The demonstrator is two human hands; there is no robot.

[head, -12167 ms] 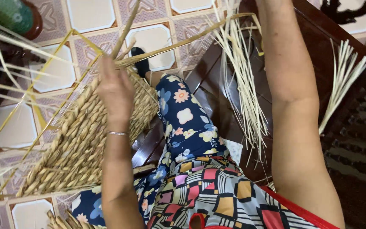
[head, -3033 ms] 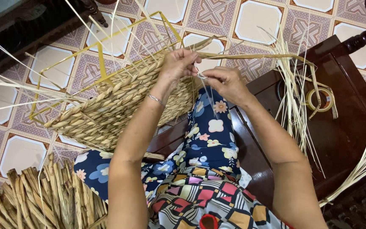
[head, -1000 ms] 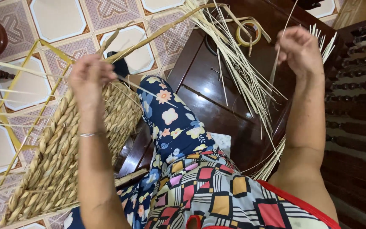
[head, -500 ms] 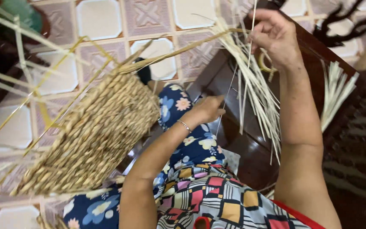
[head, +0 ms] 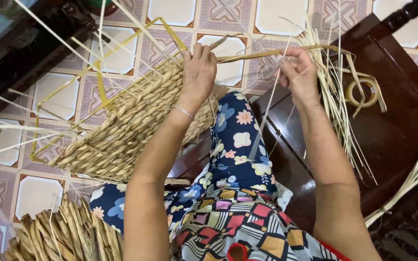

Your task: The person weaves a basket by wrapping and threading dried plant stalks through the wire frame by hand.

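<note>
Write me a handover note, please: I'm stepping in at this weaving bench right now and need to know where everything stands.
Left hand: gripping the top edge of the half-woven basket, which leans on the yellow frame over the tiled floor.
Right hand: pinching a thin pale strand beside the loose straw bundle on the dark wooden bench.
Tape roll lies on the bench; thicker dried stalks lie at lower left.
Done: most of one side is woven.
Left: frame bars and upright strands remain bare at the upper left.
</note>
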